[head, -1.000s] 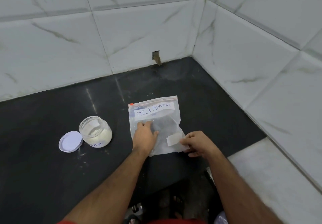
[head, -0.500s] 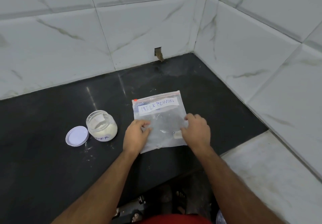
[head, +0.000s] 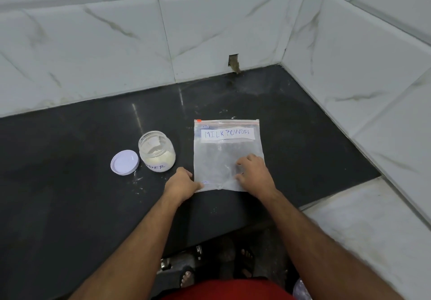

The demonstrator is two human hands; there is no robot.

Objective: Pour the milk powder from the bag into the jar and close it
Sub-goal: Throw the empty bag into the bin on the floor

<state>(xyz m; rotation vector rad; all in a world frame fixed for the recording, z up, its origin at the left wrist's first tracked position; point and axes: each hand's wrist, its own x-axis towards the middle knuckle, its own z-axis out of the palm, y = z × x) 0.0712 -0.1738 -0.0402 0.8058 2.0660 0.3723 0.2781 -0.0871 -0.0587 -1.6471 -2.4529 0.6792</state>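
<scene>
Black counter (head: 70, 206) — lid (head: 124, 162) beside open jar (head: 156, 151), bag (head: 227, 155) right.

L hand (head: 180, 185) slid to bag (head: 227, 157) corner; bag squared.

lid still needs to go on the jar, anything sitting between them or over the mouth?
Nothing visible does. The lid lies flat on the counter right beside the jar, on its left. The jar's mouth is open and uncovered. Both hands are off at the bag.
</scene>
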